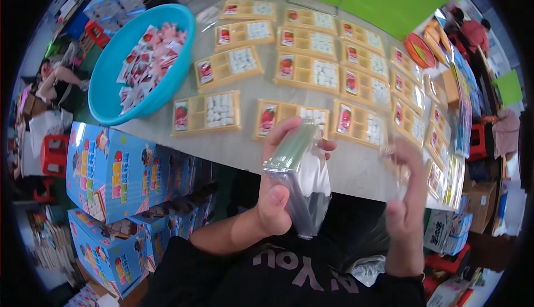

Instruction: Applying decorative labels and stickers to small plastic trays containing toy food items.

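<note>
My left hand [276, 196] is closed around a bundle of clear plastic sleeves [303, 187], held upright in front of my chest. The bundle looks greenish on top and dark below; a white patch shows at its side. To its right, my right hand [405, 190] is raised with bent fingers and smeared by motion; something see-through may be at its fingertips. Beyond my hands, yellow compartment trays [199, 121] stand in rows on the table [222, 147]. Each clearly seen tray has a strawberry-printed packet at one end and white pieces at the other. One tray [283, 112] is partly behind my left hand.
A turquoise basin [100, 84] of small printed packets stands at the table's left. Blue printed cartons [105, 168] are stacked below it. A metal wire stand [317, 0] rises at the back. An orange-red basket [418, 51] and other people are on the right.
</note>
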The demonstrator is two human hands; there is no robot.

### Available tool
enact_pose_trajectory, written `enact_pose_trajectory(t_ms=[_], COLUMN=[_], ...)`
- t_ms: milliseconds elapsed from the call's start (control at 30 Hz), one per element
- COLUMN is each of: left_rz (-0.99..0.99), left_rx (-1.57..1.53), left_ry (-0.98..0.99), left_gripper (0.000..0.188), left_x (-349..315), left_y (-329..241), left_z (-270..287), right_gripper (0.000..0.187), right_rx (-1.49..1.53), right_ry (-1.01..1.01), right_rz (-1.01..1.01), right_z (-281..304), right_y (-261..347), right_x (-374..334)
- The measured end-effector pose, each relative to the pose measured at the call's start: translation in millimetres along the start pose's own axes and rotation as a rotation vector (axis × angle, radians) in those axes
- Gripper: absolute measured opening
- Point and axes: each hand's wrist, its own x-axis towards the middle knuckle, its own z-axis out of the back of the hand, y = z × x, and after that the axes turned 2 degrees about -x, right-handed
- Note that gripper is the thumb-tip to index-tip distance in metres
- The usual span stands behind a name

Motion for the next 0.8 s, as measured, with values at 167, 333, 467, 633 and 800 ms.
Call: enact_pose_trajectory(t_ms=[167, 333, 467, 633, 800], left_rz=[-0.007, -0.007, -0.022, -0.039, 0.005], left_rx=[-0.051, 0.063, 0.041, 0.026, 0.025], left_ry=[-0.02, -0.027, -0.056, -0.073, 0.001], left_gripper=[0.1, 0.105, 0.107, 0.102, 0.098], left_x=[-12.2, -22.5, -24.4, -21.8, -18.3], left_y=[-14.0, -26.0, -34.7, -37.9, -32.3], left_z=[15.4, 25.1, 36.1, 45.5, 39.6], right_gripper=[0.067, 0.064, 0.055, 0.051, 0.056], right_rx=[-0.236, -0.296, -0.297, -0.319, -0.351], right_ry=[0.21, 0.423, 0.563, 0.507, 0.56], right_rz=[0.167, 0.484, 0.531, 0.656, 0.59], right_z=[-25.8, -120.7, -168.9, -193.7, -199.6], right_y=[-15.7, -27.4, -33.3, -42.9, -43.6], right_x=[108.2, 210.9, 248.7, 250.7, 249.1])
